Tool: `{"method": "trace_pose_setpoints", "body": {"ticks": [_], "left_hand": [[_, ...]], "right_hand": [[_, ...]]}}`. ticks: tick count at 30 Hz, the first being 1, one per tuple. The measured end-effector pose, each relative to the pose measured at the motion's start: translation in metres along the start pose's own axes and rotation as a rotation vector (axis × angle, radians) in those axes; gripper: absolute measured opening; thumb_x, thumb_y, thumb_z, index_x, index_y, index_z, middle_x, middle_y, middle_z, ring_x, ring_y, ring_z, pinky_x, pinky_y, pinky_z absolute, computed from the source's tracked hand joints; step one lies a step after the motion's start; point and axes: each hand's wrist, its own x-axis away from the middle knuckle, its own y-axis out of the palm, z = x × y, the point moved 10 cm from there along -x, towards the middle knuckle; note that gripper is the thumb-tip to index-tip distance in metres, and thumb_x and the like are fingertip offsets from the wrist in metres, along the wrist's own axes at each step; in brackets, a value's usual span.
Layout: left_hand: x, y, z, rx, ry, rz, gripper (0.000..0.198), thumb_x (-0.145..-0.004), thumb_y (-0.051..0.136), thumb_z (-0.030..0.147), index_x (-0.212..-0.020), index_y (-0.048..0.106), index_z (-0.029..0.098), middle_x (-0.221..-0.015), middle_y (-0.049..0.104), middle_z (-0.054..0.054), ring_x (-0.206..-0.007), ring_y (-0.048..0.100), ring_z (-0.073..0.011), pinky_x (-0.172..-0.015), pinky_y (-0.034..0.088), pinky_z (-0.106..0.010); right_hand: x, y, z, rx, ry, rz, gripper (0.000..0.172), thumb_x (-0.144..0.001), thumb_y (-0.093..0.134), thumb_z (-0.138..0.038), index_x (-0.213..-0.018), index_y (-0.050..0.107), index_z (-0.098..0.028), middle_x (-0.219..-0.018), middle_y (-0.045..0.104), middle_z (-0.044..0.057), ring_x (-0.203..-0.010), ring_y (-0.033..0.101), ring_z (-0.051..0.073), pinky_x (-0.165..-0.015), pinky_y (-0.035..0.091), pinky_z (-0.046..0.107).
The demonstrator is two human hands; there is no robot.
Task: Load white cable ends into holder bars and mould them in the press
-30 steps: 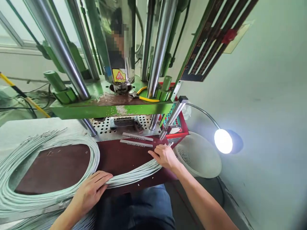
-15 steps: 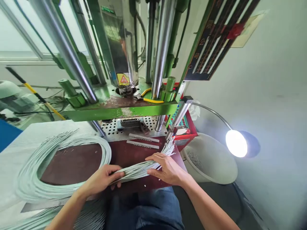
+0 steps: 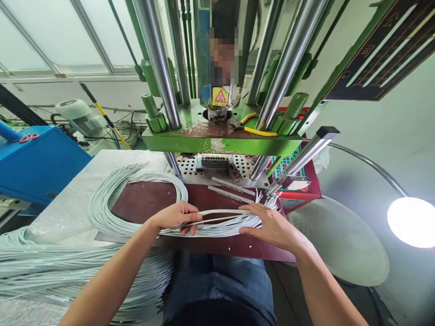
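Note:
A looped bundle of pale grey cables (image 3: 136, 199) lies on a dark red work plate (image 3: 149, 203) in front of a green press machine (image 3: 220, 140). My left hand (image 3: 175, 217) pinches one or two cables lifted out of the bundle. My right hand (image 3: 272, 226) rests curled over the cable ends near the plate's right side. The stripped cable tips (image 3: 268, 199) fan out beyond my right hand. Two metal strips (image 3: 231, 190) lie just behind the cables, under the press.
Steel columns (image 3: 159, 63) rise from the press bed. Yellow-handled pliers (image 3: 254, 129) lie on the green bed. A white bucket (image 3: 343, 240) stands at the right beside a lit gooseneck lamp (image 3: 411, 222). A blue machine (image 3: 37, 163) is at the left. More cables (image 3: 68, 271) drape at lower left.
The view has swung left and closer. My left hand moved right along the bundle and lifted out a couple of cables; my right hand stayed on the cable ends.

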Motion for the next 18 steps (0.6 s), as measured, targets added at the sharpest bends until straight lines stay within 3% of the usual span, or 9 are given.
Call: {"method": "trace_pose_setpoints", "body": {"ticks": [3,9,14,18], "left_hand": [[0.003,-0.001,0.002,0.085,0.021,-0.037,0.039,-0.083,0.063,0.052,-0.068,0.062,0.016,-0.052,0.063,0.001,-0.037,0.041,-0.0069,-0.043,0.031,-0.021],[0.008,0.003,0.005,0.154,0.073,-0.051,0.042,-0.086,0.058,0.053,-0.075,0.066,0.013,-0.061,0.072,-0.007,-0.038,0.05,-0.0089,-0.042,0.032,-0.022],[0.007,0.0,0.007,0.166,0.109,-0.013,0.044,-0.087,0.057,0.053,-0.081,0.071,0.011,-0.057,0.07,-0.005,-0.035,0.041,-0.0062,-0.04,0.029,-0.021],[0.016,0.001,0.01,0.127,0.107,-0.034,0.045,-0.085,0.058,0.055,-0.078,0.07,0.012,-0.055,0.065,-0.002,-0.04,0.041,-0.0067,-0.042,0.031,-0.021]], "right_hand": [[-0.001,-0.004,-0.007,-0.069,-0.008,0.02,0.053,-0.083,0.066,-0.048,-0.13,0.057,-0.023,-0.133,0.062,0.005,-0.121,0.059,0.024,-0.103,0.046,0.04],[-0.002,-0.014,-0.027,-0.234,-0.006,0.02,0.048,-0.088,0.059,-0.054,-0.127,0.059,-0.026,-0.13,0.064,0.002,-0.118,0.061,0.022,-0.097,0.048,0.034],[-0.002,-0.021,-0.032,-0.314,0.024,0.009,0.048,-0.092,0.05,-0.058,-0.12,0.064,-0.022,-0.111,0.072,0.005,-0.101,0.066,0.02,-0.081,0.05,0.028],[0.003,-0.034,-0.016,-0.184,0.078,-0.016,0.052,-0.097,0.036,-0.056,-0.112,0.07,-0.02,-0.079,0.07,0.002,-0.073,0.063,0.016,-0.066,0.044,0.025]]}}
